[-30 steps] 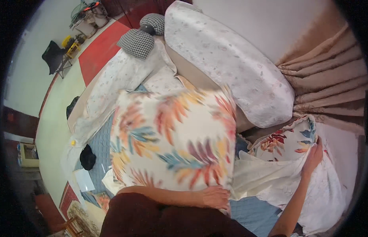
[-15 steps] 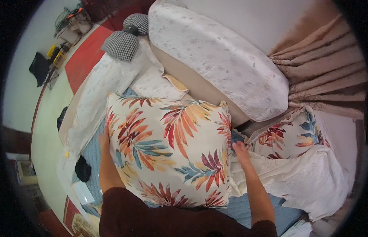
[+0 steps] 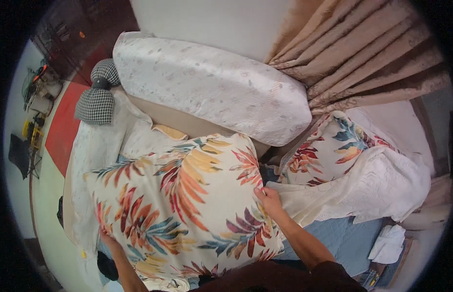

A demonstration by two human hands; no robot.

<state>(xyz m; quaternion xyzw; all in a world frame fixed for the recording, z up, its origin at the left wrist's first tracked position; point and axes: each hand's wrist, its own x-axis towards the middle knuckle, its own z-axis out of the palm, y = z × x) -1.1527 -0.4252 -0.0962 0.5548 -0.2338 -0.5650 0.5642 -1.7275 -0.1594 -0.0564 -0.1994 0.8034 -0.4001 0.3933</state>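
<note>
Now that the right hand (image 3: 269,198) has closed its grip on one edge, the square, cream, leaf-printed fabric pillow (image 3: 187,199) over the blue quilted bedcover (image 3: 333,241) seems steadier; how far the left hand (image 3: 109,241) closes at the opposite edge cannot be told

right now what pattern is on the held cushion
Multicoloured leaves on a cream cushion, best in head view.
</note>
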